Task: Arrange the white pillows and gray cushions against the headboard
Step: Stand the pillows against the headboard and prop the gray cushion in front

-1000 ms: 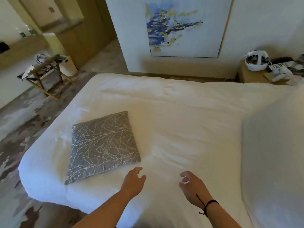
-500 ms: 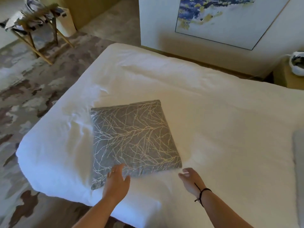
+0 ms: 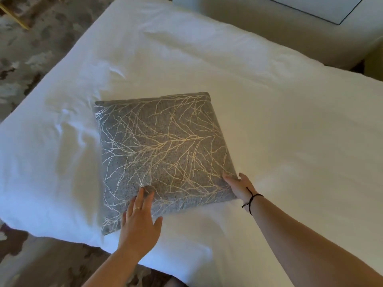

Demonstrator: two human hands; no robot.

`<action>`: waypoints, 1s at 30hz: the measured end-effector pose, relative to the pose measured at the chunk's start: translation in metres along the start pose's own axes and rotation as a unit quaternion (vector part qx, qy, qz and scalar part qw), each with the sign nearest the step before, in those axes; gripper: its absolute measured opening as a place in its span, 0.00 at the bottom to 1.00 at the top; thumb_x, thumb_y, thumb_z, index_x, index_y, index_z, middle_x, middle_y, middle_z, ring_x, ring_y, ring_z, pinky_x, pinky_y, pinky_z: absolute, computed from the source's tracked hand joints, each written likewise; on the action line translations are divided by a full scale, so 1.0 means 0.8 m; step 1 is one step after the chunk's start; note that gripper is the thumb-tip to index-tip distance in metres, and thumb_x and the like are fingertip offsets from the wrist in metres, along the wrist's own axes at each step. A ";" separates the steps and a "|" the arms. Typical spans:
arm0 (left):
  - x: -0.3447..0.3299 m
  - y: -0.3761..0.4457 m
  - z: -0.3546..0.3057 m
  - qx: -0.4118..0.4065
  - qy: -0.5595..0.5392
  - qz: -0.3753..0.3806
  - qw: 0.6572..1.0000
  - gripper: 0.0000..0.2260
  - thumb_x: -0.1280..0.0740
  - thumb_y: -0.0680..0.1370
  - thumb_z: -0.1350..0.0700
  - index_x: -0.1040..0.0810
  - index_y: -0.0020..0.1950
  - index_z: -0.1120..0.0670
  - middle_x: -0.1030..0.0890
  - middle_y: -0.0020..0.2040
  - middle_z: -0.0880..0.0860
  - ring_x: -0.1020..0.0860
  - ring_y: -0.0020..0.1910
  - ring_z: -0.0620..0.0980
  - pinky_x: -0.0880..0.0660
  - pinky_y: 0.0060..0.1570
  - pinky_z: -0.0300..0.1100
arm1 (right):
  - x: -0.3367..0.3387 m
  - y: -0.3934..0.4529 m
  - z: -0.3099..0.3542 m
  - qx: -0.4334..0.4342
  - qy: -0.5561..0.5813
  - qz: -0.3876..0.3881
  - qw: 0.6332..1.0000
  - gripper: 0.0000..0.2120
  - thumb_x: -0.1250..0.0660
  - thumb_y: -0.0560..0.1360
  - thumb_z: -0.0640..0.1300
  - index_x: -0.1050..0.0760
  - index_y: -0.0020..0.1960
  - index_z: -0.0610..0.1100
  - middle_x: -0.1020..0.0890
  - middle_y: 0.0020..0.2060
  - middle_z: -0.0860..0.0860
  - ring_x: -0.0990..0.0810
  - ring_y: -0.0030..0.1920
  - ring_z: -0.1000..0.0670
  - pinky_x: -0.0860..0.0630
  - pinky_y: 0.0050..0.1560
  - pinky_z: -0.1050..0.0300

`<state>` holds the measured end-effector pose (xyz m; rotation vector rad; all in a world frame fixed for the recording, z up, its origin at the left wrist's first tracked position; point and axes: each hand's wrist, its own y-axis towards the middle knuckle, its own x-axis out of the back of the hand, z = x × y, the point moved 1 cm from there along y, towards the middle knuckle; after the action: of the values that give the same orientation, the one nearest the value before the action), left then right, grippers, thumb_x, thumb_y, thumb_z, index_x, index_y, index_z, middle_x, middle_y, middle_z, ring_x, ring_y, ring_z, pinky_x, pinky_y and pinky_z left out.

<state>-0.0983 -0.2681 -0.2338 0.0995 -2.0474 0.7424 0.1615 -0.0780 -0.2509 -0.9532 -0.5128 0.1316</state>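
Two hands (image 3: 139,224) (image 3: 238,186), gray cushion (image 3: 161,154), bed (image 3: 279,131)

White bed (image 3: 269,104), mottled carpet (image 3: 31,48), pale wall (image 3: 238,15).

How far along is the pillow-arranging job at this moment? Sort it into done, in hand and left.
Done: nothing visible; no pillow stands against a headboard in view. In hand: the gray cushion lies flat on the white bed, with the left hand on its near edge and the right hand at its corner. Left: lifting and placing it; white pillows are out of view.
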 end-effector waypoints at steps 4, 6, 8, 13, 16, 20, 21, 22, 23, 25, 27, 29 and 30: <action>0.002 0.000 0.001 -0.008 0.037 -0.010 0.999 0.37 0.35 0.78 0.43 0.56 0.79 0.42 0.59 0.81 0.48 0.56 0.79 0.54 0.49 0.76 0.58 | -0.009 0.008 0.011 -0.017 0.042 -0.047 0.998 0.25 0.23 0.68 0.56 0.22 0.54 0.37 0.19 0.54 0.43 0.20 0.54 0.40 0.24 0.47 0.49; 0.006 0.002 -0.005 -0.024 0.078 -0.017 0.997 0.40 0.34 0.77 0.42 0.60 0.78 0.41 0.60 0.81 0.50 0.57 0.79 0.55 0.49 0.76 0.59 | -0.005 -0.007 0.022 0.009 0.062 -0.054 0.997 0.17 0.22 0.68 0.51 0.23 0.39 0.39 0.19 0.39 0.43 0.18 0.43 0.40 0.23 0.39 0.49; 0.012 0.006 -0.019 -0.056 0.111 -0.024 0.992 0.44 0.33 0.74 0.39 0.61 0.78 0.41 0.60 0.81 0.51 0.58 0.79 0.57 0.49 0.76 0.61 | 0.005 -0.034 0.035 0.038 0.064 -0.049 0.996 0.14 0.23 0.69 0.48 0.21 0.39 0.38 0.18 0.35 0.40 0.17 0.38 0.41 0.20 0.39 0.47; 0.035 0.007 -0.095 -0.112 0.121 -0.041 0.986 0.51 0.37 0.65 0.25 0.64 0.78 0.39 0.60 0.81 0.50 0.54 0.78 0.63 0.50 0.72 0.68 | 0.041 -0.133 0.054 0.102 0.087 -0.022 0.991 0.13 0.24 0.70 0.46 0.22 0.34 0.38 0.18 0.28 0.42 0.22 0.25 0.44 0.25 0.26 0.54; 0.032 -0.013 -0.152 -0.125 0.070 -0.018 0.990 0.56 0.33 0.62 0.27 0.68 0.76 0.38 0.64 0.80 0.48 0.55 0.78 0.63 0.46 0.70 0.69 | 0.084 -0.190 0.064 0.145 0.121 -0.030 0.981 0.12 0.26 0.72 0.42 0.19 0.38 0.33 0.17 0.33 0.37 0.20 0.31 0.35 0.20 0.30 0.46; 0.013 -0.045 -0.243 -0.168 -0.007 0.012 0.986 0.57 0.29 0.64 0.35 0.72 0.74 0.37 0.65 0.80 0.49 0.56 0.79 0.62 0.41 0.70 0.69 | 0.171 -0.255 0.062 0.185 0.097 -0.110 0.972 0.09 0.27 0.71 0.39 0.24 0.37 0.36 0.17 0.38 0.35 0.17 0.40 0.38 0.20 0.43 0.41; 0.008 -0.052 -0.268 -0.188 -0.026 0.020 0.982 0.57 0.29 0.64 0.36 0.73 0.73 0.36 0.64 0.80 0.50 0.56 0.79 0.62 0.40 0.70 0.68 | 0.193 -0.268 0.057 0.192 0.094 -0.127 0.969 0.09 0.28 0.71 0.37 0.26 0.36 0.37 0.18 0.37 0.34 0.17 0.39 0.39 0.20 0.42 0.42; 0.002 -0.060 -0.291 -0.211 -0.042 0.027 0.976 0.57 0.28 0.65 0.37 0.74 0.73 0.36 0.63 0.80 0.51 0.55 0.79 0.62 0.38 0.69 0.67 | 0.215 -0.282 0.050 0.204 0.088 -0.138 0.965 0.10 0.29 0.70 0.36 0.29 0.35 0.38 0.20 0.36 0.33 0.18 0.38 0.41 0.22 0.40 0.45; -0.004 -0.068 -0.315 -0.230 -0.056 0.036 0.971 0.57 0.28 0.65 0.37 0.74 0.72 0.35 0.62 0.80 0.51 0.54 0.79 0.61 0.35 0.68 0.66 | 0.235 -0.294 0.042 0.214 0.078 -0.142 0.963 0.10 0.30 0.70 0.36 0.30 0.35 0.37 0.22 0.35 0.33 0.19 0.37 0.43 0.23 0.39 0.47; -0.015 -0.088 -0.361 -0.254 -0.077 0.057 0.963 0.60 0.26 0.62 0.34 0.72 0.73 0.35 0.60 0.80 0.49 0.47 0.78 0.60 0.27 0.60 0.65 | 0.273 -0.316 0.024 0.224 0.079 -0.154 0.959 0.04 0.31 0.70 0.35 0.23 0.37 0.40 0.18 0.35 0.41 0.18 0.39 0.47 0.21 0.39 0.52; -0.025 -0.110 -0.410 -0.271 -0.087 0.068 0.956 0.61 0.27 0.58 0.29 0.70 0.74 0.35 0.56 0.81 0.48 0.35 0.73 0.60 0.22 0.51 0.62 | 0.316 -0.340 0.008 0.231 0.072 -0.186 0.952 0.09 0.31 0.71 0.36 0.24 0.34 0.46 0.17 0.33 0.52 0.17 0.37 0.51 0.20 0.36 0.58; -0.036 -0.133 -0.463 -0.302 -0.092 0.070 0.946 0.62 0.29 0.56 0.27 0.71 0.73 0.34 0.54 0.81 0.48 0.25 0.65 0.59 0.21 0.43 0.57 | 0.365 -0.364 -0.007 0.241 0.044 -0.230 0.942 0.09 0.29 0.70 0.39 0.27 0.34 0.44 0.21 0.31 0.53 0.21 0.34 0.53 0.25 0.32 0.59; -0.043 -0.146 -0.492 -0.322 -0.092 0.070 0.940 0.61 0.30 0.56 0.27 0.73 0.73 0.34 0.53 0.81 0.47 0.22 0.61 0.58 0.22 0.39 0.53 | 0.392 -0.375 -0.016 0.255 0.036 -0.250 0.933 0.10 0.29 0.70 0.39 0.29 0.34 0.45 0.23 0.31 0.53 0.24 0.33 0.53 0.27 0.32 0.58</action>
<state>0.2556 -0.1576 -0.0533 -0.3668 -2.3963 0.1161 0.4074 -0.1587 0.0980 -0.2997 -0.6017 -0.2241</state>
